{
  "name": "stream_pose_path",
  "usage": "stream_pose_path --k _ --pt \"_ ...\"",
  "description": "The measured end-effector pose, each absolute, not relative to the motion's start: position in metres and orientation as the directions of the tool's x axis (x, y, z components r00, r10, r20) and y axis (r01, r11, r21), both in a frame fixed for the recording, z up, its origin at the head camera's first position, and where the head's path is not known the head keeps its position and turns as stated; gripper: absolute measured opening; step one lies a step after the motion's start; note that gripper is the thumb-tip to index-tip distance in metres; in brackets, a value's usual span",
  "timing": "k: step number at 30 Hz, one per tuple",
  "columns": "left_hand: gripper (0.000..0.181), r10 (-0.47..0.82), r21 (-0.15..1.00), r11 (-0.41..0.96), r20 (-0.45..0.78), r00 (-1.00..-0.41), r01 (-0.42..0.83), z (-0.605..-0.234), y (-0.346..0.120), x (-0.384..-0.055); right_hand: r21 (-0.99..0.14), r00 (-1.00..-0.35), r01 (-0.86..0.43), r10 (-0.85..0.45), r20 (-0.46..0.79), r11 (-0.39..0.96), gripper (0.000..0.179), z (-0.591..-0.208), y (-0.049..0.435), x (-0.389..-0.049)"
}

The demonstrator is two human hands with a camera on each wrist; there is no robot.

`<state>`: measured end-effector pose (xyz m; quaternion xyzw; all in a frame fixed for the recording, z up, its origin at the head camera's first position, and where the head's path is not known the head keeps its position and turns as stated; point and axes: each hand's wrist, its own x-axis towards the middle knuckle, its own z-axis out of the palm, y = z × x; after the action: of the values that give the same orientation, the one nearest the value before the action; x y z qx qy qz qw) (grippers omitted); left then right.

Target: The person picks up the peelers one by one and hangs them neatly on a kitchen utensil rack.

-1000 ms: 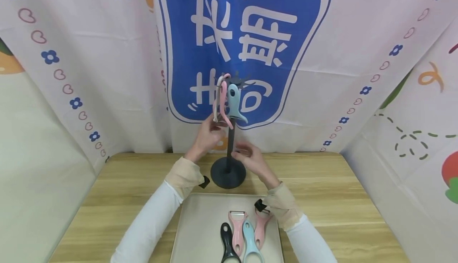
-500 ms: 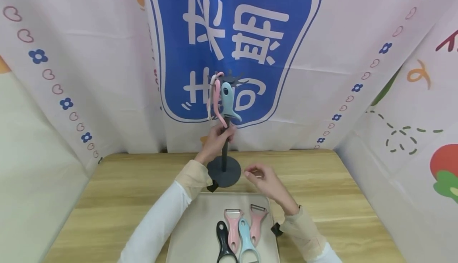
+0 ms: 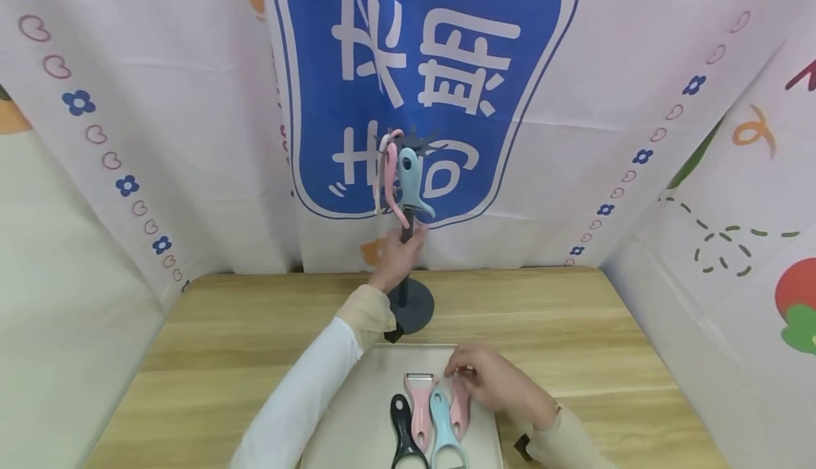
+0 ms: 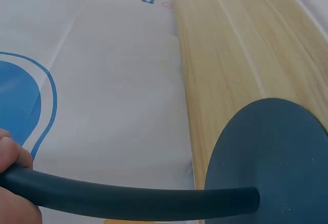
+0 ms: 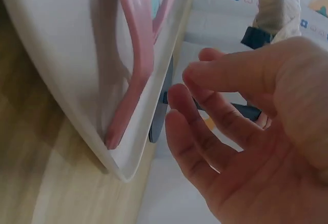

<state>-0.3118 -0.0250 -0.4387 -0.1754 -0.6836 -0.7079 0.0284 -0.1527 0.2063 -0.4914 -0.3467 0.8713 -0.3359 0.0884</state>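
My left hand (image 3: 398, 260) grips the pole of a black rack (image 3: 417, 306) just under its hooks; in the left wrist view the fingers (image 4: 13, 155) wrap the pole (image 4: 128, 201). A light blue peeler (image 3: 410, 180), a pink one (image 3: 390, 175) and a whitish one (image 3: 378, 189) hang from the rack. My right hand (image 3: 494, 380) is over the tray's far right corner, beside a pink peeler (image 3: 459, 409) and partly covering its head in the head view. In the right wrist view its fingers are loosely bent, apart from that pink peeler (image 5: 141, 55), and hold nothing.
A beige tray (image 3: 357, 398) lies on the wooden table (image 3: 229, 356) in front of the rack. Also in it are another pink peeler (image 3: 421, 409), a light blue peeler (image 3: 440, 409) and a black peeler (image 3: 401, 419). A printed cloth (image 3: 574, 51) hangs behind the table.
My left hand has moved from behind the hanging peelers to a grip on the pole. My right hand has left the rack and come back and down to the tray's pink peeler.
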Motion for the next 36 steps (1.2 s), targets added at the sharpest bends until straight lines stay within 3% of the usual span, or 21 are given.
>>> stream_pose_path --k 8,18,36 --pt "0.056 0.151 0.949 -0.036 0.314 -0.937 0.312 -0.443 -0.024 -0.31 -0.465 -0.757 -0.596 -0.651 0.055 0.654 0.033 -0.499 0.203 -0.128" --pt "0.057 0.089 0.95 0.021 0.308 -0.947 0.311 -0.444 -0.022 -0.309 -0.327 -0.79 -0.606 -0.598 0.138 0.725 0.024 -0.513 0.197 -0.112" --pt "0.058 0.096 0.951 0.015 0.305 -0.948 0.308 -0.442 -0.021 -0.309 -0.329 -0.81 -0.583 -0.563 0.165 0.743 0.023 -0.518 0.204 -0.117"
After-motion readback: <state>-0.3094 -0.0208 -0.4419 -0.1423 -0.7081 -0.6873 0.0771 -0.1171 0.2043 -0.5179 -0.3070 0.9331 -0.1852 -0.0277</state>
